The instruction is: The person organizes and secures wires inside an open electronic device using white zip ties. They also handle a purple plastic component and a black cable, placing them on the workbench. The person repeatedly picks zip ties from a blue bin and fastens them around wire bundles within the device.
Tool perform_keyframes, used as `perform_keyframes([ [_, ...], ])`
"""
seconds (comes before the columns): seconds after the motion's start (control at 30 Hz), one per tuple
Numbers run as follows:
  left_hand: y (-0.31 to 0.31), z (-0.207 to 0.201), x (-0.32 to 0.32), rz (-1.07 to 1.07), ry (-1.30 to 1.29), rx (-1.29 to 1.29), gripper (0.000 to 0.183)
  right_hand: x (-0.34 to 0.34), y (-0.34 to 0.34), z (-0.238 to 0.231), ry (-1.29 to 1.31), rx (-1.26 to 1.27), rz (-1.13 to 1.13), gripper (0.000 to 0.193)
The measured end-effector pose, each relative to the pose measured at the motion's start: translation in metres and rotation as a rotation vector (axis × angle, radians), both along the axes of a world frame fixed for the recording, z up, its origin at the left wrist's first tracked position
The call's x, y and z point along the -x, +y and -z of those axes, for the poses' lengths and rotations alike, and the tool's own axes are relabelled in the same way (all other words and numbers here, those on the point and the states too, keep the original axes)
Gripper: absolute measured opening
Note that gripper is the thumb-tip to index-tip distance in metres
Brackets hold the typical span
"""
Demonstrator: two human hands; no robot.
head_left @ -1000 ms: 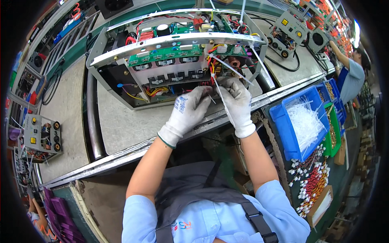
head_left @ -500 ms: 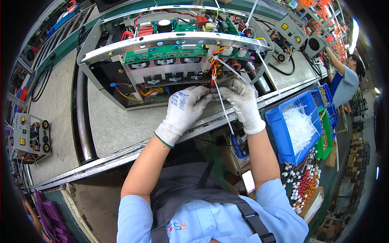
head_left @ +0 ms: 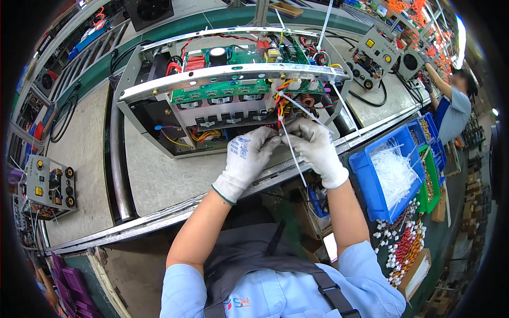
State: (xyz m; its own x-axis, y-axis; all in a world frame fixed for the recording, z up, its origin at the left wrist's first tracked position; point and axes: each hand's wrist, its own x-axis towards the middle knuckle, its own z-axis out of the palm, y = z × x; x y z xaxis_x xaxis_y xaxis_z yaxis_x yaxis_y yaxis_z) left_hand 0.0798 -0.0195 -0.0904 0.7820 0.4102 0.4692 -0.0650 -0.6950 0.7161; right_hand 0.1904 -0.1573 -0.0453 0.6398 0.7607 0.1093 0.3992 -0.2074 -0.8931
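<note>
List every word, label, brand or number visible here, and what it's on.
I won't copy printed text; markings by place:
Left glove: blue print on back.
Light-blue shirt: small coloured chest lettering.
Grey unit, far left: dark panel print, small.
Grey unit, upper right: same.
Green circuit board: any print too small to read.

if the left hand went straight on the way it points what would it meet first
Probably the right hand, whose fingertips are close beside those of the left hand, just below the red-and-yellow wire bundle; depth is unclear.
</note>
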Motion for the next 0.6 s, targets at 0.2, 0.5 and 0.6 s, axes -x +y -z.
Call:
perform_keyframes([
  [0.2,-0.01,0.009,-0.005,-0.097,-0.035,0.369,0.023,0.009,-0.004,0.023,-0.597,-0.374,0.022,0.016],
  [0.5,-0.012,0.017,0.0,-0.091,-0.084,0.671,0.018,0.022,0.003,0.046,-0.394,-0.44,-0.041,0.016],
  [0.6,-0.015,-0.002,0.004,0.021,-0.074,1.07,0.019,0.039,0.009,0.046,0.391,-0.603,0.032,0.014],
])
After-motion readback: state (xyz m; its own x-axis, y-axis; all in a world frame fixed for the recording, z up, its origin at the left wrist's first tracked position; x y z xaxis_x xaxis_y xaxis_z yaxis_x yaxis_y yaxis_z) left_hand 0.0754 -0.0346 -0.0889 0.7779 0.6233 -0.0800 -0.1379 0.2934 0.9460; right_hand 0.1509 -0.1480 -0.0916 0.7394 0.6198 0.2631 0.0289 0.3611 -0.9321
